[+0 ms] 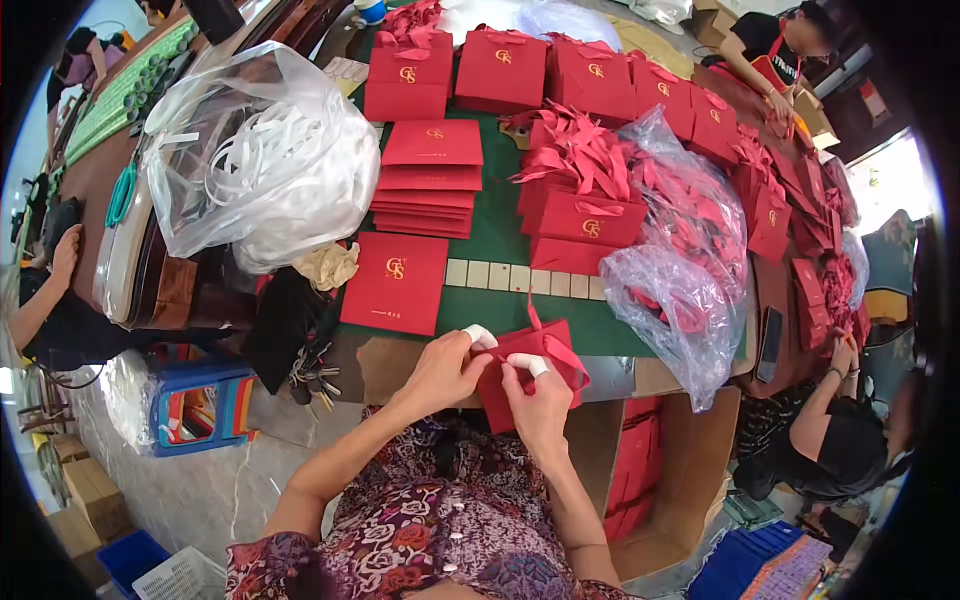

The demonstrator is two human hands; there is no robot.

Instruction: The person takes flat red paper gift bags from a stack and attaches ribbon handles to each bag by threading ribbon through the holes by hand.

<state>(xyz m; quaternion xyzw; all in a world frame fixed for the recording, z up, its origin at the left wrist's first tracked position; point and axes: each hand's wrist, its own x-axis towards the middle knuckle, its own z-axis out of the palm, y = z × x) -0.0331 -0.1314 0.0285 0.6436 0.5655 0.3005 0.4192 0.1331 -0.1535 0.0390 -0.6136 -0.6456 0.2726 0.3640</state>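
Note:
At the table's near edge, both my hands are closed on a small red paper gift bag (497, 412), which is tilted. My left hand (437, 372) pinches its upper edge from the left. My right hand (540, 408) pinches beside it, thumb and fingers close to the left ones. White tape wraps a finger of each hand. A red ribbon (563, 358) loops up and to the right from the bag; its ends between my fingertips are hidden. Just beyond my left hand, a flat red bag (393, 284) lies in front of a stack of flat bags (427, 180).
Red bags with ribbons (585, 222) stand ahead, beside clear plastic (668, 290) over red ribbons. A plastic bag of white ribbons (285, 160) sits left, near teal scissors (121, 192). An open carton (690, 470) holds red bags at lower right. Other people work around the tables.

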